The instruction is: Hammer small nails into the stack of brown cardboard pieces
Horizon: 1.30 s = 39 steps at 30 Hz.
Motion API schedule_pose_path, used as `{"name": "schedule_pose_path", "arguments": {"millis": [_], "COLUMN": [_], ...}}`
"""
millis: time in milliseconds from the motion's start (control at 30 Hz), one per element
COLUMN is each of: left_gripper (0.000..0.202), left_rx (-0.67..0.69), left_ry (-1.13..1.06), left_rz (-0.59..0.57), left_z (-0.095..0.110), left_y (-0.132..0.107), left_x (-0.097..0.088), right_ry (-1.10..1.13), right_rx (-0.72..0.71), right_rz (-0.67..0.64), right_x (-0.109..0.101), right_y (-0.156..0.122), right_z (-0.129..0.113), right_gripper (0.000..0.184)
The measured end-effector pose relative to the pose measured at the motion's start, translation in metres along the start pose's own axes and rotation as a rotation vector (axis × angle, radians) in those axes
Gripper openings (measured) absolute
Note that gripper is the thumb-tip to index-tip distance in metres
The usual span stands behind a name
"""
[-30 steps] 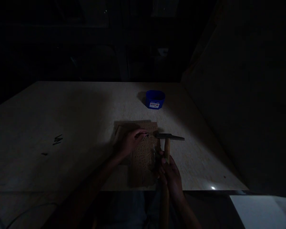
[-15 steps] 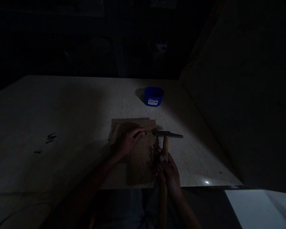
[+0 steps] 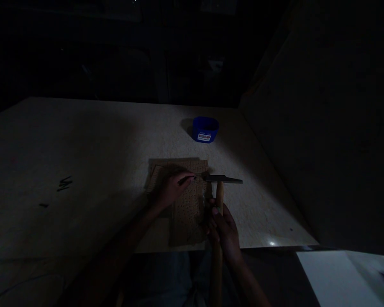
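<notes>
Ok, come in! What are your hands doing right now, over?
Left hand pinches a thin nail over the holed board. Right hand holds the hammer, head just beside the nail. Blue tub stands apart behind.

A dim workshop, it seems: a hammer (image 3: pixel 224 179) and a nail (image 3: pixel 187 179) over a perforated board (image 3: pixel 187 213) on a broad counter (image 3: pixel 99 140), loose nails (image 3: pixel 65 183) lying aside, a blue tub (image 3: pixel 205 129) behind.

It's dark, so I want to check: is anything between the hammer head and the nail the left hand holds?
Nothing visible. The head of the hammer sits right beside the nail, over the board; only the fingertips of the left hand pinching it are close.
</notes>
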State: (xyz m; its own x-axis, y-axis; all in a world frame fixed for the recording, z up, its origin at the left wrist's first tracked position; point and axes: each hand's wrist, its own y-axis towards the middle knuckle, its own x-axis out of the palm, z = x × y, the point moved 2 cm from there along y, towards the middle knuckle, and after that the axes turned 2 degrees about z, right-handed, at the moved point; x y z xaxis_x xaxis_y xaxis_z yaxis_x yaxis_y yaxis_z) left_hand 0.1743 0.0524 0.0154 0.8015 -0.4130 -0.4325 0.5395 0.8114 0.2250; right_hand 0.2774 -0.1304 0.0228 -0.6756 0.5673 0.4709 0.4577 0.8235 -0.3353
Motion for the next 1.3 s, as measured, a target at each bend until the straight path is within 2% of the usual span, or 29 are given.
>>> {"name": "schedule_pose_path", "arguments": {"millis": [167,367,500,667,967,1067,1167,1300], "left_gripper": [0.019,0.017,0.02,0.02,0.017,0.017,0.018,0.018], "left_rx": [0.002,0.019,0.009,-0.022,0.009,0.023,0.018,-0.002], "left_ry": [-0.023,-0.046,-0.07,-0.066,-0.072,-0.06,-0.069,-0.097], "left_rz": [-0.041,0.006,0.049,0.047,0.032,0.053,0.063,0.06], "left_z": [0.0,-0.003,-0.006,-0.006,-0.005,-0.008,-0.009,-0.007], "left_y": [0.0,-0.001,-0.002,-0.002,-0.002,-0.002,-0.002,-0.001], "left_x": [0.0,0.002,0.004,0.003,0.004,0.005,0.006,0.007], "right_ry": [-0.02,-0.034,-0.163,-0.303,-0.306,-0.375,-0.531,-0.724], "right_rx": [-0.009,-0.034,-0.063,-0.04,-0.037,-0.046,-0.054,-0.014], "right_rz": [0.026,0.01,0.001,0.025,0.034,0.021,-0.017,-0.151], "right_x": [0.0,0.004,0.005,0.004,0.0,0.002,0.005,0.01], "right_y": [0.0,-0.002,-0.004,-0.006,-0.007,-0.008,-0.004,0.004], "right_z": [0.0,-0.003,-0.009,-0.017,-0.011,-0.027,-0.057,-0.091], "right_gripper": [0.043,0.039,0.042,0.052,0.05,0.056,0.06,0.056]}}
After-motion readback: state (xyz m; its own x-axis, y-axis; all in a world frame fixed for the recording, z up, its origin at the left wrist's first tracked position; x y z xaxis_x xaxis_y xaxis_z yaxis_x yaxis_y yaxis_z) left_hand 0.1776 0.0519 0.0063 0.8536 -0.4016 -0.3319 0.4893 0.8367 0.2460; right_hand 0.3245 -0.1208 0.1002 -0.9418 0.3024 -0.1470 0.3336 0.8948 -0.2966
